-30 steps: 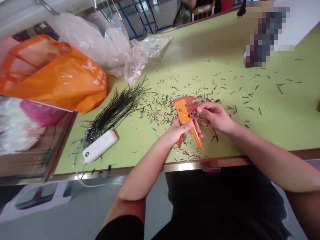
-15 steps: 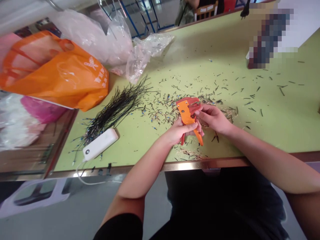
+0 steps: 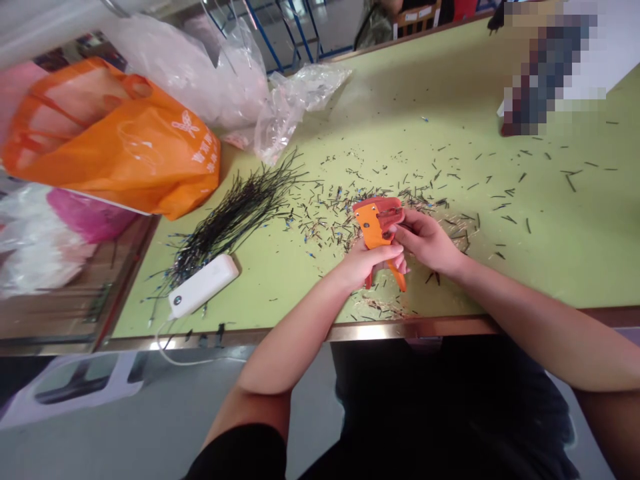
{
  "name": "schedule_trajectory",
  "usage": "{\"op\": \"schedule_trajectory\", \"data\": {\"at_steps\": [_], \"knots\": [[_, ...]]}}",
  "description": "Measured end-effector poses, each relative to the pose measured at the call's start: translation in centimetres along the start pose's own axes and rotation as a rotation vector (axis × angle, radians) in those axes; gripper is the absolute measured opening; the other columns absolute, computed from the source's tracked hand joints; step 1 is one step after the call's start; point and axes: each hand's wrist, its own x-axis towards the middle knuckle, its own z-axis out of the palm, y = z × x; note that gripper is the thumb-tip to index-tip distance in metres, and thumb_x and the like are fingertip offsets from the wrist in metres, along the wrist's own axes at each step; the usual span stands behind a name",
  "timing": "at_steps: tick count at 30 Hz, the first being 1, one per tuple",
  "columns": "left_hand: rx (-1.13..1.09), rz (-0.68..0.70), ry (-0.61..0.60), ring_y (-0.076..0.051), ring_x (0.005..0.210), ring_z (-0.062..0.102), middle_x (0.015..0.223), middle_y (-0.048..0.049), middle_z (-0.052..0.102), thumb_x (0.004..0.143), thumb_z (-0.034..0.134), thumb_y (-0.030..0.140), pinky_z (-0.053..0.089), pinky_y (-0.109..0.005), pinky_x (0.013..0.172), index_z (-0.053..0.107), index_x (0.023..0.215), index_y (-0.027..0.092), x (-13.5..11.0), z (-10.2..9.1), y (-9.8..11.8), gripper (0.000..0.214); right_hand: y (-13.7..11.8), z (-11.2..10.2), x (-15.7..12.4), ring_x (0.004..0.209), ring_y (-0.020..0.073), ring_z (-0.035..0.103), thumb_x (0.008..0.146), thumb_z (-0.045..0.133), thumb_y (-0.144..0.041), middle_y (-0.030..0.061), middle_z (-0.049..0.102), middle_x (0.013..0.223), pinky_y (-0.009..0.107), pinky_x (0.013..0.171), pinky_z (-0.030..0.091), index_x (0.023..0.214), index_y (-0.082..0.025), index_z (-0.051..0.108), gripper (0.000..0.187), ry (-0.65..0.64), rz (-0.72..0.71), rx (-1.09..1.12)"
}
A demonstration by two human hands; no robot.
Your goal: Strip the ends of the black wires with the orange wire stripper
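Over green table (image 3: 280,290), left hand (image 3: 367,261) clasping orange tool (image 3: 370,230), right hand (image 3: 427,243) at its head (grip's hold unclear)

Orange and red pliers (image 3: 369,225), black wires (image 3: 231,212), yellow-green tabletop (image 3: 555,260)

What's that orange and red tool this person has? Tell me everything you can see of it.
The orange and red tool looks plier-like, with an orange body, a red head, small shiny fasteners and a dark round spot. Its smooth surface could be plastic or painted metal. One orange handle and one red handle point toward the table's near edge, their ends apart. The left hand grips it; the right hand's fingers are at its head, over scattered dark clippings.
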Motion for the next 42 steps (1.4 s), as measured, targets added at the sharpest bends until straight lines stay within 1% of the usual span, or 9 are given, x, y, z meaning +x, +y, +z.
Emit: {"op": "schedule_trajectory", "data": {"at_steps": [3, 7, 13, 18, 27, 31, 35, 39, 42], "knots": [[-0.016, -0.012, 0.025, -0.013, 0.058, 0.063, 0.060, 0.0039, 0.058, 0.079, 0.081, 0.038, 0.059, -0.033, 0.067, 0.057, 0.070, 0.018, 0.1, 0.2, -0.2, 0.032, 0.0, 0.4, 0.0, 0.043, 0.0142, 0.066, 0.098, 0.071, -0.061, -0.0050, 0.068, 0.060, 0.026, 0.040, 0.057, 0.098, -0.024, 0.060, 0.038, 0.034, 0.011, -0.023], [-0.031, -0.030, 0.050, -0.012, 0.053, 0.059, 0.055, 0.0058, 0.055, 0.076, 0.076, 0.032, 0.055, -0.031, 0.062, 0.055, 0.068, 0.019, 0.0, 0.5, -0.2, 0.026, 0.4, 0.6, 0.0, 0.047, 0.0142, 0.067, 0.098, 0.071, -0.058, -0.0016, 0.073, 0.074, 0.029, 0.042, 0.058, 0.102, -0.024, 0.062, 0.035, 0.090, -0.008, -0.091], [-0.012, -0.041, 0.087, -0.011, 0.048, 0.055, 0.051, 0.0082, 0.050, 0.071, 0.073, 0.031, 0.050, -0.031, 0.058, 0.051, 0.068, 0.021, 0.2, 1.0, -0.2, 0.025, 1.3, 0.4, 0.4, 0.081, 0.0173, 0.075, 0.101, 0.066, -0.045, 0.0052, 0.078, 0.094, 0.030, 0.069, 0.064, 0.101, -0.021, 0.067, 0.025, 0.146, -0.123, -0.182], [-0.042, -0.043, 0.159, -0.008, 0.040, 0.044, 0.046, 0.0106, 0.042, 0.068, 0.070, 0.030, 0.040, -0.027, 0.049, 0.045, 0.065, 0.023, 0.5, 1.3, -0.6, 0.026, 1.9, 0.2, 0.7, 0.092, 0.0184, 0.073, 0.099, 0.066, -0.041, 0.0061, 0.077, 0.099, 0.034, 0.083, 0.063, 0.105, -0.021, 0.068, 0.021, 0.194, -0.159, -0.197], [-0.044, -0.055, 0.238, -0.007, 0.037, 0.037, 0.044, 0.0118, 0.034, 0.068, 0.066, 0.028, 0.036, -0.024, 0.045, 0.041, 0.065, 0.024, 0.7, 1.6, -0.9, 0.026, 2.0, 0.4, 0.8, 0.096, 0.0205, 0.073, 0.098, 0.068, -0.043, 0.0061, 0.077, 0.101, 0.037, 0.089, 0.061, 0.105, -0.023, 0.068, 0.022, 0.206, -0.150, -0.184], [-0.080, -0.053, 0.245, -0.006, 0.037, 0.036, 0.043, 0.0113, 0.034, 0.067, 0.067, 0.029, 0.035, -0.024, 0.044, 0.041, 0.063, 0.024, 1.0, 1.7, -0.6, 0.028, 1.8, 0.1, 0.8, 0.085, 0.0180, 0.068, 0.096, 0.071, -0.052, 0.0043, 0.072, 0.091, 0.033, 0.079, 0.058, 0.098, -0.022, 0.066, 0.030, 0.251, -0.106, -0.192], [-0.098, -0.042, 0.215, -0.010, 0.049, 0.054, 0.054, 0.0080, 0.050, 0.073, 0.074, 0.032, 0.051, -0.027, 0.056, 0.052, 0.076, 0.021, 0.6, 0.7, 0.8, 0.026, 1.1, -1.0, 0.8, 0.060, 0.0124, 0.045, 0.097, 0.070, -0.059, -0.0033, 0.052, 0.068, 0.028, 0.054, 0.038, 0.084, -0.023, 0.058, 0.040, 0.354, -0.052, -0.252], [-0.017, -0.022, 0.132, -0.017, 0.073, 0.071, 0.074, -0.0006, 0.067, 0.075, 0.073, 0.030, 0.061, -0.036, 0.077, 0.060, 0.090, 0.017, -0.1, -0.9, 1.7, 0.024, 0.4, -2.2, 0.7, 0.056, 0.0125, 0.033, 0.102, 0.062, -0.061, -0.0060, 0.039, 0.065, 0.030, 0.050, 0.029, 0.091, -0.024, 0.060, 0.038, 0.434, -0.082, -0.246], [0.031, -0.011, 0.102, -0.021, 0.079, 0.074, 0.082, -0.0038, 0.071, 0.079, 0.071, 0.029, 0.063, -0.040, 0.081, 0.059, 0.097, 0.017, -0.3, -1.5, 1.6, 0.024, -0.1, -2.6, 0.7, 0.057, 0.0128, 0.033, 0.103, 0.058, -0.064, -0.0057, 0.039, 0.067, 0.031, 0.051, 0.029, 0.097, -0.024, 0.060, 0.040, 0.425, -0.168, -0.258]]}}
